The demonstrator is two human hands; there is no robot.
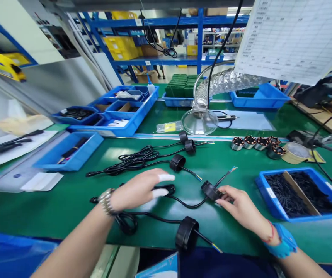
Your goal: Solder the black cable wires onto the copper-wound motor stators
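My right hand (237,204) pinches a round black plastic cap (211,190) by its right edge. A black cable runs through this cap and ends in stripped, coloured wires (232,170). My left hand (142,189) has thumb and fingers apart, with white finger cots on two of them. It is over a coiled black cable (166,189), partly hiding it; whether it touches the coil I cannot tell. Closer to me lies another capped cable, its black cap (185,233) near the table edge. Beyond my hands rest more coiled cables (137,159) with a black cap (177,163).
At right, a blue bin (302,195) holds small black parts split by a cardboard divider. Several copper-wound stators (261,143) stand behind it. A fume funnel (200,121) hangs over the back. Blue trays (119,129) line the left, and a paper sheet (293,38) hangs upper right.
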